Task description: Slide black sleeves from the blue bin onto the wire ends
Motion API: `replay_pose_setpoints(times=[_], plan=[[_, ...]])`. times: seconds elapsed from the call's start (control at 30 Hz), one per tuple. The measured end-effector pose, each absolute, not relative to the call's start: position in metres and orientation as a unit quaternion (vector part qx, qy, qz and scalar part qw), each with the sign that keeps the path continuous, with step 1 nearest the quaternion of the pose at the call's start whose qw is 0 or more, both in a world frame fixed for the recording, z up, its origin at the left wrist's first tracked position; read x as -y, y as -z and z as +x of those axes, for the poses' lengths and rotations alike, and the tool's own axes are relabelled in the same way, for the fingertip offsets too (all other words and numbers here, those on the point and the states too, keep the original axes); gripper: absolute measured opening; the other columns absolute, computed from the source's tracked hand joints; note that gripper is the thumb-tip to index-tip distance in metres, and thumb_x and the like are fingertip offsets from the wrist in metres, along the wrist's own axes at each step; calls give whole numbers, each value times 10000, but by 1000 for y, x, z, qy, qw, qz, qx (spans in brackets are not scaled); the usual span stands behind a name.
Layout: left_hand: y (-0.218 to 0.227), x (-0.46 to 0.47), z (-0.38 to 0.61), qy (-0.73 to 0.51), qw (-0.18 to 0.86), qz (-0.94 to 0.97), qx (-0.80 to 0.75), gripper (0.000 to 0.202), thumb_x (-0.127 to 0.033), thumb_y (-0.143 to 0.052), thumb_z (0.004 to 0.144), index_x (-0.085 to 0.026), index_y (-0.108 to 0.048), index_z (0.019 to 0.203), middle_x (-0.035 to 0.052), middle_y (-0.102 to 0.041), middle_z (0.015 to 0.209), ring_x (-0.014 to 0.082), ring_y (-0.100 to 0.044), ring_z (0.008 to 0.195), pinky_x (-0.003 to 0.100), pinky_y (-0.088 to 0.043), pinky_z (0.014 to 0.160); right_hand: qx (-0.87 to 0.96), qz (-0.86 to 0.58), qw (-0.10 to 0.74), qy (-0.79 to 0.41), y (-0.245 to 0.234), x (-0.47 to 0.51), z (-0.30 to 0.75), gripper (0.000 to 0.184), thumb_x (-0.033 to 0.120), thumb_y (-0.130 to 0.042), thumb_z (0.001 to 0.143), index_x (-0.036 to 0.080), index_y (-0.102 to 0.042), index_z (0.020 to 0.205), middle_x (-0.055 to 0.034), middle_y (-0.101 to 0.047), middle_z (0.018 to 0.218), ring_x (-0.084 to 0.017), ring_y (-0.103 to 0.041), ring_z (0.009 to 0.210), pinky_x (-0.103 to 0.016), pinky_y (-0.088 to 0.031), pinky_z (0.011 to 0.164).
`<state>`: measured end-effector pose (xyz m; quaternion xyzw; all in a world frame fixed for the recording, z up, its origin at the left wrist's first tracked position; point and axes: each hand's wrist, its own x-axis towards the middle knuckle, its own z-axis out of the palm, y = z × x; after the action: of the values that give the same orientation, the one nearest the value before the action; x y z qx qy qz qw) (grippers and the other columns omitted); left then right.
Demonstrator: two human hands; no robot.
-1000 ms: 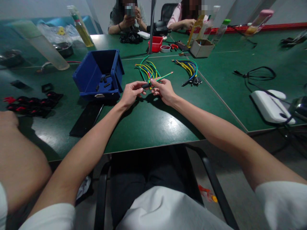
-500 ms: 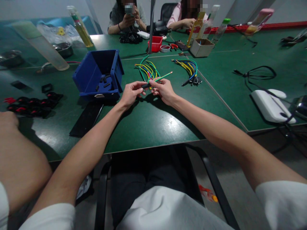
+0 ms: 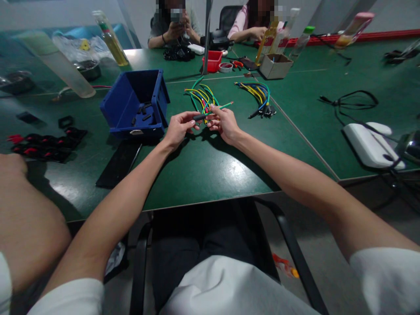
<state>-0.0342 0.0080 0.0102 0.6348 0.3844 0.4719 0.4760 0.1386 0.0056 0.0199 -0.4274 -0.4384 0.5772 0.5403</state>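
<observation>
Between the fingertips of my left hand (image 3: 178, 130) is a short black sleeve (image 3: 199, 117), held nearly level. A green wire (image 3: 227, 105) runs out from the sleeve's right side, its bare end pointing right. My right hand (image 3: 227, 125) pinches this wire between thumb and fingers; the exact contact is partly hidden. Just behind both hands lies a loose bunch of yellow and green wires (image 3: 198, 92) on the green table (image 3: 210, 175). To the left, a blue bin (image 3: 113, 103) contains several small black sleeves (image 3: 146, 117).
Another wire bundle (image 3: 260, 94) with black ends lies to the right. A black phone-like slab (image 3: 114, 168) rests by the bin. Farther back are a red box (image 3: 212, 61), a cardboard box (image 3: 276, 68) and bottles. Someone's bare arm (image 3: 29, 218) reaches in at left; two people sit opposite.
My right thumb has lifted and shifted slightly, exposing more of the black sleeve. The wire's free end has moved a little left and down. My left hand stays in place.
</observation>
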Motion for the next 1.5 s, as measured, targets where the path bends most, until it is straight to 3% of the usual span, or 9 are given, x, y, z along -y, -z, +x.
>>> replay_pose_setpoints(times=[1.5], plan=[[-8, -7, -36, -472, 464, 654, -365, 350, -218, -666, 706, -156, -679, 1050, 73, -721, 990, 139, -664, 720, 241, -507, 611, 445, -424, 543, -572, -13, -11, 140, 335, 475, -720, 791, 185, -566, 858, -9, -666, 751, -65, -592, 542, -159, -470, 472]])
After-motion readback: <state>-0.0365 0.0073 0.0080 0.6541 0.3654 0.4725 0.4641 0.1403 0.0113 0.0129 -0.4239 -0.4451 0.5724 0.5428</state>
